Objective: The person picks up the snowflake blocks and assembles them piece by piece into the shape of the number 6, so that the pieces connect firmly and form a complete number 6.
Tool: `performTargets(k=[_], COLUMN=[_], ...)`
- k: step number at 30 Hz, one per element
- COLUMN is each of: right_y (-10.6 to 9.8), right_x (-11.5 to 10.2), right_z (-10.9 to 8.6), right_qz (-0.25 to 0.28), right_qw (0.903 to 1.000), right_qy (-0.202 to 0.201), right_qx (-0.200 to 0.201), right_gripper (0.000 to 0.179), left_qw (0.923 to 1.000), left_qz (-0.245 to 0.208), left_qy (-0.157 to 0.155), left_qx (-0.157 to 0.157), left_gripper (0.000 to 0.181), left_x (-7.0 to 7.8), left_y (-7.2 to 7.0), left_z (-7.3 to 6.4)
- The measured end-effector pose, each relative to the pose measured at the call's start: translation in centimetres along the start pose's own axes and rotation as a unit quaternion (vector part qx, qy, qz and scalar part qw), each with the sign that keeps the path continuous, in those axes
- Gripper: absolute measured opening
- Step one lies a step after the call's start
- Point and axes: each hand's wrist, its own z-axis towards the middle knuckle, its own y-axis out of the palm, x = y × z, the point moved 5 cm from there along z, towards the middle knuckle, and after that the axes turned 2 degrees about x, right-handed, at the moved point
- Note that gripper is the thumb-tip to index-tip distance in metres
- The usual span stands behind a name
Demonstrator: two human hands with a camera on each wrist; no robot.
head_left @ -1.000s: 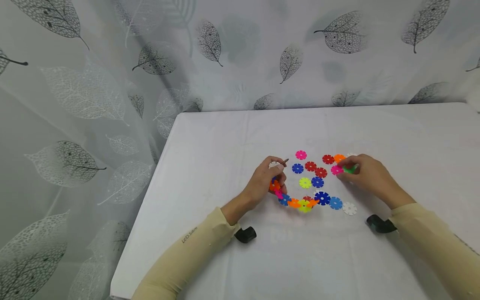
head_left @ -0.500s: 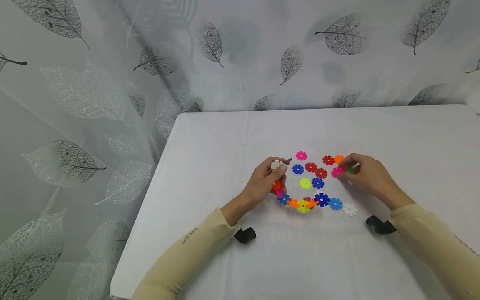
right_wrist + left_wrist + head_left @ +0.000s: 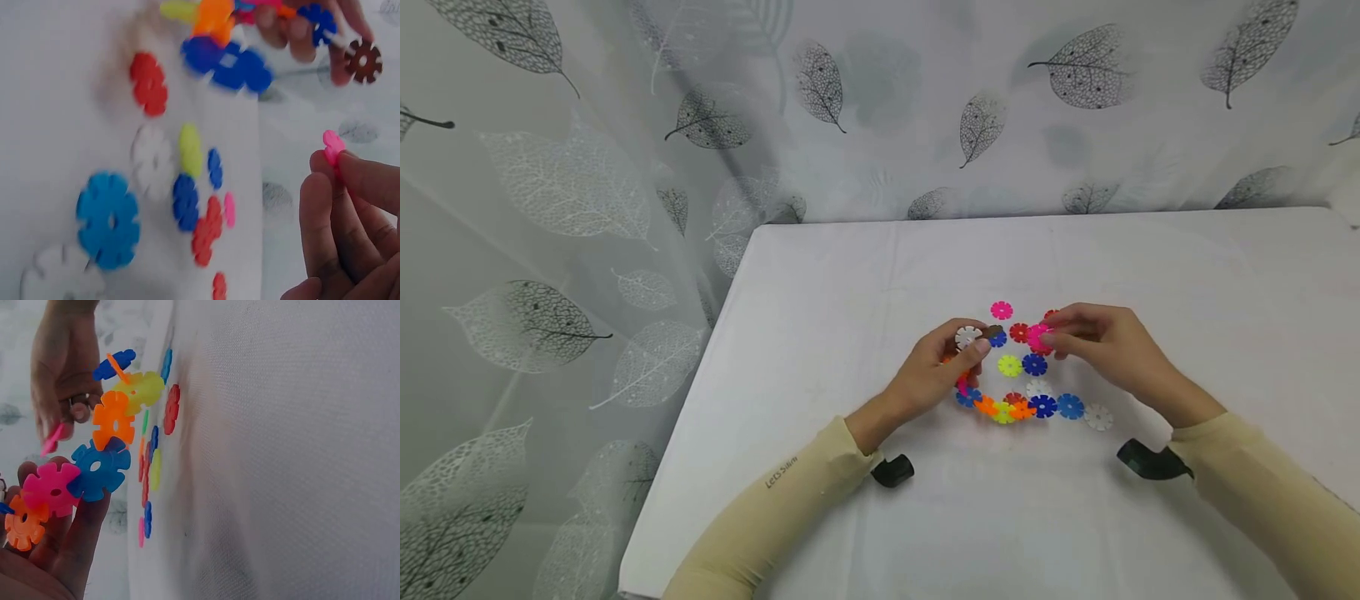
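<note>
My left hand (image 3: 928,367) grips one end of a curved chain of interlocked notched plastic discs (image 3: 100,469), coloured orange, pink, blue and yellow. At that end are a white disc (image 3: 967,337) and a brown disc (image 3: 364,60). The chain hangs from the fingers above the tabletop. Between thumb and fingertips, my right hand (image 3: 1108,342) pinches a loose pink disc (image 3: 333,147), held up a short way from the brown one. The two discs are apart. Parts of the chain are hidden behind the left fingers.
Several loose discs lie on the white-covered table (image 3: 850,292): a pink disc (image 3: 1002,310), a yellow disc (image 3: 1010,365), a light blue disc (image 3: 1071,406), a white disc (image 3: 1099,417) and others. Black wrist-worn pieces (image 3: 893,472) jut below both sleeves. A leaf-patterned curtain (image 3: 880,108) hangs behind.
My right hand has lifted the pink disc off the table and carried it left toward the chain. My left hand has shifted slightly right, turning the white and brown end toward it.
</note>
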Motion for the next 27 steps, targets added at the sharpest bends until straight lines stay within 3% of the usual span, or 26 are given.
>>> performTargets(k=[9,20,27], right_y=[0.5,0.8,0.8], right_x=[-3.2,-3.8,-4.1], right_z=[-0.9,-1.1,-1.2], right_qz=[0.033,0.031,0.003], right_qw=[0.9984,0.9945,0.9914], right_qy=[-0.038,-0.084,-0.108], right_qx=[0.025,0.054,0.075], right_gripper=[0.03,0.025,0.021], left_qw=[0.9998,0.9997,0.9997], left_qz=[0.016,0.018,0.014], left_qy=[-0.008,-0.011,-0.003], left_qx=[-0.005,-0.012,-0.02], left_gripper=[0.033,0.033,0.032], left_x=[0.2,0.3,0.2], left_y=[0.3,0.4,0.2], left_z=[-0.2,-0.3,-0.3])
